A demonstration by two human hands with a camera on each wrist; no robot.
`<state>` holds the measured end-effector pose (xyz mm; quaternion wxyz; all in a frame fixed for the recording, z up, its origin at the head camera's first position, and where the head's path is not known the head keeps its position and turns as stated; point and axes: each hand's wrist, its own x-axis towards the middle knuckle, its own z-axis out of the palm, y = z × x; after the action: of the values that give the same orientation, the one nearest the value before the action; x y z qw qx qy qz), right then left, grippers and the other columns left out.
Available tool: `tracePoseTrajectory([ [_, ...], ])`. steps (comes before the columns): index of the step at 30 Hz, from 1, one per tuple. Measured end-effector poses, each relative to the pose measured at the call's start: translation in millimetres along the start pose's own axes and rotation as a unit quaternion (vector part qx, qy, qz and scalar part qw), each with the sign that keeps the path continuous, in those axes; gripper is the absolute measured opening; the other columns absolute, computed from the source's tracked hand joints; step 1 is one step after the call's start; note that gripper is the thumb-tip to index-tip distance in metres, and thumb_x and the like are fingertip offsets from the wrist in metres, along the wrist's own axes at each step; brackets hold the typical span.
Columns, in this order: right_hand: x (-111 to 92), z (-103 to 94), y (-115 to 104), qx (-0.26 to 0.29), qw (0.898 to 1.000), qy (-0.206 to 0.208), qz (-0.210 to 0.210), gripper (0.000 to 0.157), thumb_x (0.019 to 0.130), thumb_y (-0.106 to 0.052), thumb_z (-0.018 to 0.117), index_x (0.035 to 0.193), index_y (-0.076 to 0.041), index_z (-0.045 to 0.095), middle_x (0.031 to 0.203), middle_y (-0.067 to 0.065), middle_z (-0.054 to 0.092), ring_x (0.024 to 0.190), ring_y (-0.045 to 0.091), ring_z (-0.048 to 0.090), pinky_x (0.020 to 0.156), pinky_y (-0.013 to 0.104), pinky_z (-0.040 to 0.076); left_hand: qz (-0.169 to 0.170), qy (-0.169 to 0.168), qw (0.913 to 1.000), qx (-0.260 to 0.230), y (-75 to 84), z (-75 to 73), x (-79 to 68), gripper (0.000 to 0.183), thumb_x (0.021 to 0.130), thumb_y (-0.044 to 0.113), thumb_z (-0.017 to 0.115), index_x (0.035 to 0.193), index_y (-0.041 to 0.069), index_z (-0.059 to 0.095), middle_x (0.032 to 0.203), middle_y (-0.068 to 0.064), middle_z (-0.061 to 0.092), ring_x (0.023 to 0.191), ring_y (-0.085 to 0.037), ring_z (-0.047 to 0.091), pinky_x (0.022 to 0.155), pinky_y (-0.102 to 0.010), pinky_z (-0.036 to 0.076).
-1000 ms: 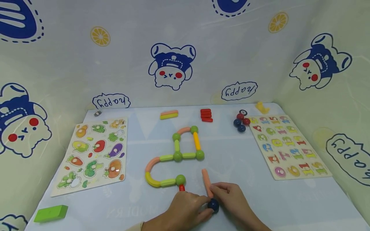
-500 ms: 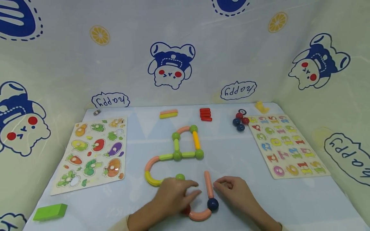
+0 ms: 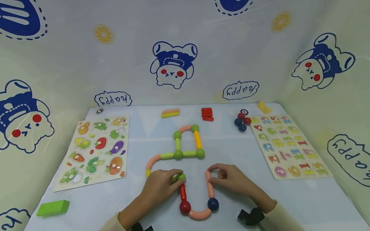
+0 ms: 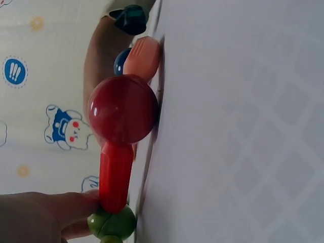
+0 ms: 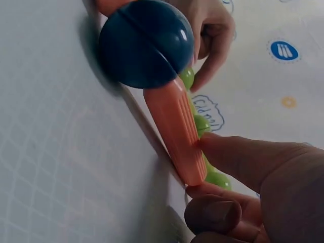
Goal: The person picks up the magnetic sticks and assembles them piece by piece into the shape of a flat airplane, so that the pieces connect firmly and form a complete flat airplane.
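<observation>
My left hand (image 3: pixel 159 186) pinches the green ball (image 3: pixel 181 177) where a red stick (image 3: pixel 183 193) joins it. From that stick's near end, a red ball (image 3: pixel 185 207), a curved salmon rod (image 3: pixel 200 214) and a dark blue ball (image 3: pixel 213 204) follow in a chain. A straight salmon stick (image 5: pixel 174 131) runs on from the blue ball. Its free end is held by my right hand (image 3: pixel 228 178), thumb along the side and forefinger at the tip. The left hand partly hides a yellow curved rod (image 3: pixel 148 172) of the same figure.
Farther back, green balls (image 3: pixel 178 154) and rods form a closed loop. A vegetable puzzle board (image 3: pixel 98 149) lies left, a number board (image 3: pixel 289 146) right. Spare red sticks (image 3: pixel 207 114), loose balls (image 3: pixel 242 127) and a green block (image 3: pixel 53 208) lie around.
My left hand has left the blue ball, moving left and away to the green ball. My right hand let go of the salmon stick, then took it again nearer its far end.
</observation>
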<state>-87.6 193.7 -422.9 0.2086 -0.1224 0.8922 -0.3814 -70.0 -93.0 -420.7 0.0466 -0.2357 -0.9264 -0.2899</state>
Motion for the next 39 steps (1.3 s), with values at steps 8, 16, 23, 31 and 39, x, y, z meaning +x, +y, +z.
tracePoseTrajectory([
  [8,1.3,3.6,-4.5,0.02,1.0,0.001,-0.022,0.036,0.081,-0.051,0.065,0.112,-0.032,0.061,0.06,-0.004,0.054,0.053,0.011,0.048,0.048,0.022,0.035,0.003,0.015,0.9999,0.002,0.9,-2.0,-2.9,0.029,0.079,0.038,0.074,0.101,0.02,0.072,0.046,0.019,0.033,0.042,0.002,0.03,0.042,-0.018,0.023],
  [16,0.0,5.1,-3.4,0.025,0.999,0.016,-0.018,0.03,0.083,-0.049,0.065,0.108,-0.034,0.062,0.058,-0.005,0.053,0.051,0.011,0.048,0.048,0.023,0.035,0.167,-0.028,0.9847,-0.041,51.5,3.8,-18.8,0.027,0.086,0.036,0.067,0.107,0.019,0.071,0.06,0.019,0.057,0.049,0.014,0.04,0.044,-0.007,0.029],
  [23,0.1,7.3,-3.1,0.024,0.999,0.027,-0.015,0.027,0.083,-0.049,0.065,0.106,-0.035,0.062,0.058,-0.006,0.053,0.051,0.011,0.048,0.047,0.023,0.036,0.247,-0.055,0.9671,0.023,78.3,28.6,-30.7,0.03,0.087,0.041,0.064,0.107,0.019,0.067,0.054,0.018,0.054,0.045,0.014,0.037,0.039,-0.005,0.02],
  [31,-0.2,6.9,-2.2,0.019,0.999,0.035,-0.012,0.024,0.084,-0.048,0.064,0.104,-0.035,0.063,0.055,-0.006,0.051,0.049,0.01,0.047,0.046,0.022,0.034,0.237,-0.008,0.97,0.055,78.5,38.5,-28.3,0.03,0.082,0.034,0.071,0.106,0.017,0.065,0.047,0.015,0.038,0.04,0.007,0.023,0.037,-0.009,0.012],
  [39,6.6,-23.0,8.8,-0.008,0.992,0.128,0.001,0.024,0.087,-0.044,0.062,0.107,-0.03,0.064,0.061,-0.002,0.053,0.053,0.016,0.049,0.047,0.025,0.038,0.255,0.007,0.9641,0.073,80.6,41.9,-26.0,0.025,0.078,0.027,0.076,0.099,0.016,0.067,0.052,0.013,0.053,0.042,0.008,0.036,0.041,-0.006,0.018],
])
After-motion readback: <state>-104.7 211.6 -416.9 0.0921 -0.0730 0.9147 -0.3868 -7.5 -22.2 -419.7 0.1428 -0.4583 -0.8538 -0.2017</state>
